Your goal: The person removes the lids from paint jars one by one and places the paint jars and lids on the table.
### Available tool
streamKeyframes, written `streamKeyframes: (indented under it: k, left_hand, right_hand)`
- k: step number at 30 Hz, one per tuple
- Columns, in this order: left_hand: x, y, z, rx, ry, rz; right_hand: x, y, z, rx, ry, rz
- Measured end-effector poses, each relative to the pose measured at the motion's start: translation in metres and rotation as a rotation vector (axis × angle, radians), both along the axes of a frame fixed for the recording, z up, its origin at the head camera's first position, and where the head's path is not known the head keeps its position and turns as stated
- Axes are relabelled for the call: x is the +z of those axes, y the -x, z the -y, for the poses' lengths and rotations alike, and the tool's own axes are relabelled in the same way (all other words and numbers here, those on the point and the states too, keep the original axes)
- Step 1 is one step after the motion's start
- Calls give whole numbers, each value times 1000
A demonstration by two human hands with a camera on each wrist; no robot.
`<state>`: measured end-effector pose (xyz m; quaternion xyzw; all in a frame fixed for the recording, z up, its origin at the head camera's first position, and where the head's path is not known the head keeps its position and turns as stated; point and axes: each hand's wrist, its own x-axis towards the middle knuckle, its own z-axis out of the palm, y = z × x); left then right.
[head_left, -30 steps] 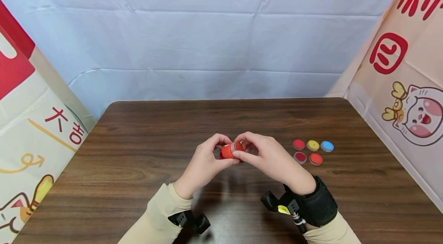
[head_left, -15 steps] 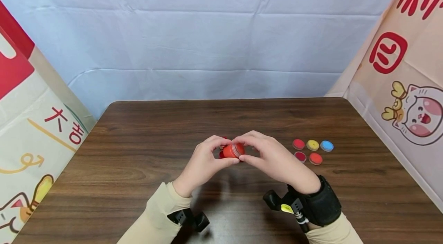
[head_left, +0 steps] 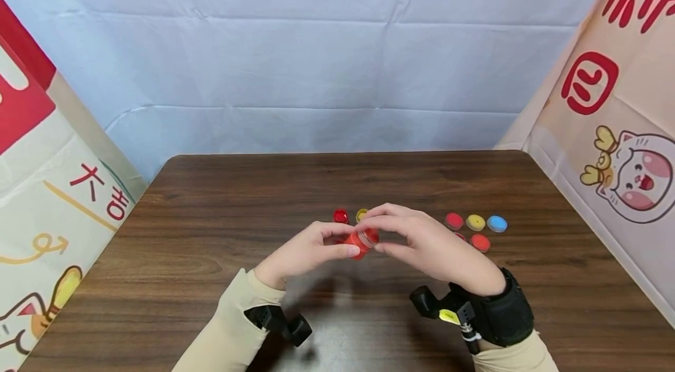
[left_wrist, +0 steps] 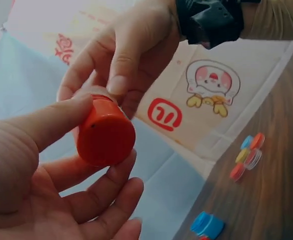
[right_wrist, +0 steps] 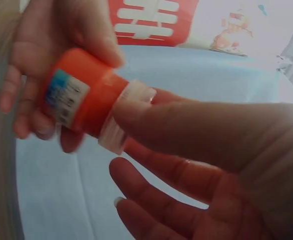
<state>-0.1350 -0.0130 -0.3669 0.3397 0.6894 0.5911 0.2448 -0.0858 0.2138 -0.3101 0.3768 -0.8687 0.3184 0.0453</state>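
Note:
A small orange-red paint jar [head_left: 357, 242], tilted, is held off the table between both hands. Thumb and fingers of my left hand [head_left: 303, 252] grip the jar's body, which shows a white and blue label in the right wrist view. My right hand [head_left: 429, 240] pinches the clear-rimmed lid [right_wrist: 112, 134] at the jar's mouth. Behind the hands stand a red jar [head_left: 340, 216] and a yellow jar [head_left: 361, 215], the latter partly hidden by the right fingers. A blue jar [left_wrist: 207, 225] shows in the left wrist view.
To the right on the dark wooden table [head_left: 237, 196] lie several loose lids: a red lid [head_left: 454, 221], a yellow lid [head_left: 476, 222], a blue lid [head_left: 497, 223] and an orange lid [head_left: 480, 242]. Another is mostly covered by the right hand. Cloth hangs around the table.
Both hands have brought the orange-red jar slightly nearer the body and to the right. The red and yellow jars behind have come into clearer view.

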Motion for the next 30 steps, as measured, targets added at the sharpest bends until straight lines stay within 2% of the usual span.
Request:
streamKeyframes:
  k: [2,4,6,9,11,14,17,21,27,30]
  left_hand:
    - [-2,0,-4,5,1,5]
    - [-5,-2,-9,38,3,-20]
    - [-7,-3,-15,100,28,-91]
    - [-12,-2,-26,198,111,-232]
    - [-16,1,-36,241,175,-316]
    - [-22,5,-52,281,291,-429]
    - [-30,9,-66,323,438,-595]
    - [-42,14,-83,372,622,-792]
    - [-51,23,-96,410,783,-922]
    - [-54,27,-101,422,837,-955]
  right_hand:
    - [1,-2,-5,-13,17,-14]
    - [1,-4,-11,-40,25,-23]
    - [-1,-6,-18,-68,20,-44]
    - [-5,-7,-31,-126,-2,-45]
    - [-8,-7,-42,-193,-28,-43]
    - [-13,-6,-59,-334,-96,-18]
    - [-18,-2,-77,-477,-178,30]
    - [-31,4,-106,-611,-264,130]
    - [-60,10,-144,-753,-378,244]
    - [-72,14,-156,-789,-428,311]
